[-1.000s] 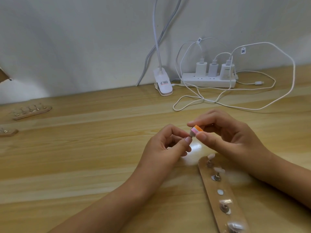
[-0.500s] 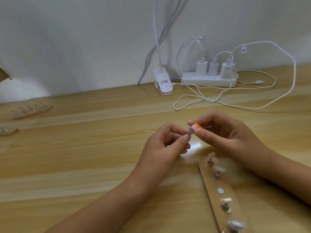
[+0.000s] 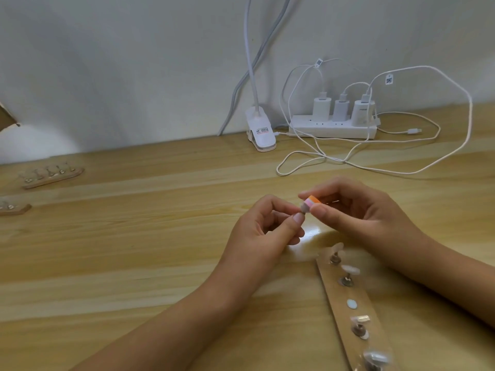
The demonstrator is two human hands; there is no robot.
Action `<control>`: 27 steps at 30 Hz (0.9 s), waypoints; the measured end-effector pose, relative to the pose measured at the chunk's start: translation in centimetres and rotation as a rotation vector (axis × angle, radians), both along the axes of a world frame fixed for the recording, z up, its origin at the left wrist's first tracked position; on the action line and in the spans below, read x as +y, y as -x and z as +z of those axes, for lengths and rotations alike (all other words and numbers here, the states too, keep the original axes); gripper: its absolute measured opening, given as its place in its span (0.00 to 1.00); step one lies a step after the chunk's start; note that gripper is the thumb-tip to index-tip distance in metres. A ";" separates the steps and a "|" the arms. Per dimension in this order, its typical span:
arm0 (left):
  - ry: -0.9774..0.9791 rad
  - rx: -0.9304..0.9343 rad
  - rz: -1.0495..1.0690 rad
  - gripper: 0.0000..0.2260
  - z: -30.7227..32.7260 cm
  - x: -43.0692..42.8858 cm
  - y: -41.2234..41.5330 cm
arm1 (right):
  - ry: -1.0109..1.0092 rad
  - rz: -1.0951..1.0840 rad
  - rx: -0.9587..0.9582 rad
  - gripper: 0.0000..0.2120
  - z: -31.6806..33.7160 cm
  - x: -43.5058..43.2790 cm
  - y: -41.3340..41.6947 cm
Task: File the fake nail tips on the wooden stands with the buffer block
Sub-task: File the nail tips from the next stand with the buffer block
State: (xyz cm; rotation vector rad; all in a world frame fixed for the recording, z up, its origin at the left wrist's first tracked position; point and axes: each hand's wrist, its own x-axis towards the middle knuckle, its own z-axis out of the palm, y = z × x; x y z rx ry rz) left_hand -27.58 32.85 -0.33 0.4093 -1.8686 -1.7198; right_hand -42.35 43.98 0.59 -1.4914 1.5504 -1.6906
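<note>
Head view, pale glossy wooden table. Nearest, flat wooden stand: four translucent tips on metal pegs, one slot bare. Beyond it, left hand pinches small nail tip; right hand pinches layered orange-pink buffer block against it. Likely mid-task; finished tips indistinguishable. Far left, two more stands.

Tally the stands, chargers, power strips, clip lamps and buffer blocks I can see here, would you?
Stands: 3
Chargers: 3
Power strip: 1
Clip lamp: 1
Buffer block: 1
Total: 9
</note>
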 end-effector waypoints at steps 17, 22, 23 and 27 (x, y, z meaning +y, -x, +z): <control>-0.060 0.003 0.007 0.04 0.3 0.3 0.0 | 0.169 -0.184 0.497 0.15 0.1 -0.1 0.5; -0.091 0.012 0.014 0.04 0.3 0.2 0.0 | 0.138 -0.068 0.428 0.12 -0.4 -0.3 0.2; -0.088 0.008 0.017 0.04 0.2 0.1 0.0 | 0.104 -0.067 0.316 0.11 -0.5 -0.5 0.5; -0.072 0.005 0.016 0.05 0.2 0.3 0.0 | 0.175 -0.048 0.279 0.09 -0.3 -0.3 0.6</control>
